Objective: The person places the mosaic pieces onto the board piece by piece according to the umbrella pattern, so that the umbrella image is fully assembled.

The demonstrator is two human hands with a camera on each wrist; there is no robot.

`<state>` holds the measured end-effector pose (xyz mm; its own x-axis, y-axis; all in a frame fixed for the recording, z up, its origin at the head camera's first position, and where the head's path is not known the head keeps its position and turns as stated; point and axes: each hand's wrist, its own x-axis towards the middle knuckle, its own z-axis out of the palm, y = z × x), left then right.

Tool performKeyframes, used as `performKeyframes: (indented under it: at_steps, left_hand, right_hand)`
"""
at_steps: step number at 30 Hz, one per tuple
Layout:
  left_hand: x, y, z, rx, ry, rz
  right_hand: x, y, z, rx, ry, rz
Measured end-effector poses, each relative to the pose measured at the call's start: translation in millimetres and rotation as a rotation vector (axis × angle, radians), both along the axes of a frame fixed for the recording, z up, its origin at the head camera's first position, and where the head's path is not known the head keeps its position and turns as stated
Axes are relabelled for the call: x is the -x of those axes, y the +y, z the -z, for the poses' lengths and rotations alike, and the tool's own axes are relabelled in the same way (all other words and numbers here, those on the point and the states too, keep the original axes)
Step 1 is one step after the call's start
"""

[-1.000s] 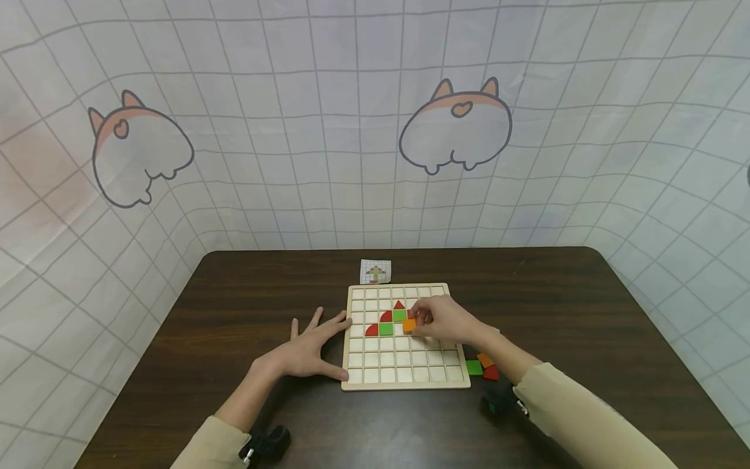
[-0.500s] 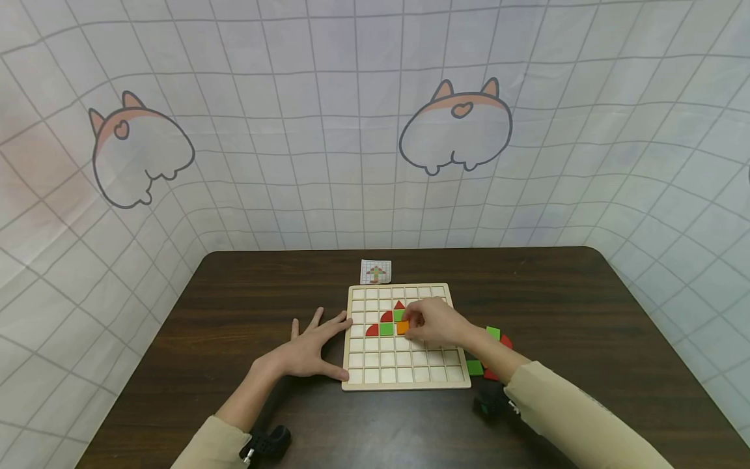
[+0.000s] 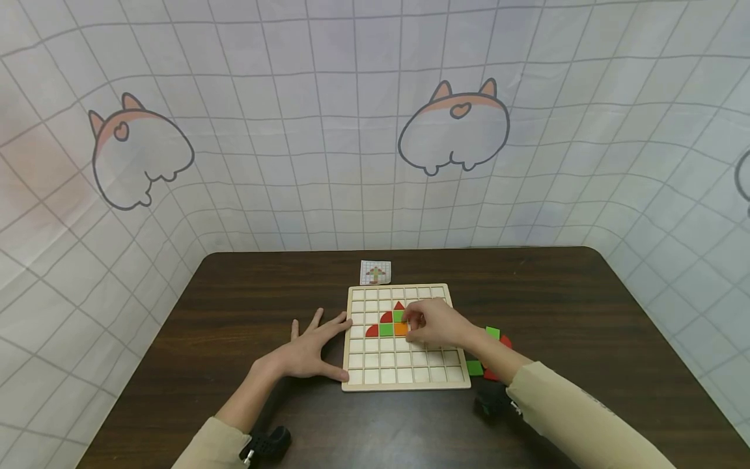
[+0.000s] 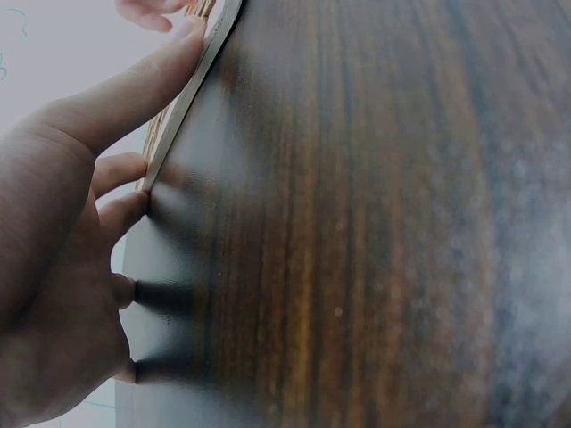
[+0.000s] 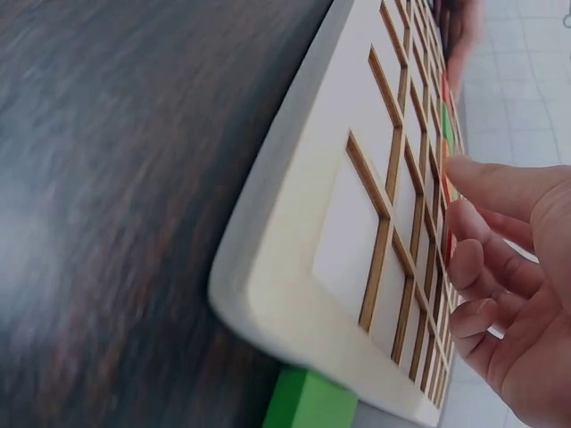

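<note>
A wooden grid board (image 3: 387,384) lies on the dark table. My left hand (image 3: 307,348) is spread at its left side, with the thumb and a fingertip touching the rim. Over the middle of the board is my right hand (image 3: 439,320), its fingers bent and the fingertips right at the right edge of an orange square tile (image 3: 400,329). That tile lies flat in a cell, beside a green square tile (image 3: 386,329). Red quarter-round tiles (image 3: 372,331) and a red triangle tile (image 3: 399,305) also sit in cells. Some cells are hidden under my right hand.
A small picture card (image 3: 375,272) lies behind the board. Loose tiles, among them a green one (image 3: 474,368), lie at the board's right side, partly under my right forearm. A white grid-patterned curtain (image 3: 328,163) hangs behind the table (image 3: 263,280).
The orange tile has moved left, down into a cell beside the green tile. My right hand moved left with it, then stayed in place. My left hand has not moved.
</note>
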<state>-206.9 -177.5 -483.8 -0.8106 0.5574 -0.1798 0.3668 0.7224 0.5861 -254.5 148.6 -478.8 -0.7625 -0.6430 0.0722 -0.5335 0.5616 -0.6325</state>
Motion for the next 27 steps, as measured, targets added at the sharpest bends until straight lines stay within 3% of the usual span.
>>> performKeyframes:
  at_steps: [8, 27]
  left_hand:
    - [0.8, -1.0, 0.8, 0.014, -0.008, -0.006]
    - [1.3, 0.4, 0.7, 0.023, -0.009, -0.010]
  right_hand:
    - [-1.8, 24.4, -8.2, 0.003, -0.068, 0.066]
    - [-4.1, 110.3, -11.3, 0.021, -0.050, 0.181]
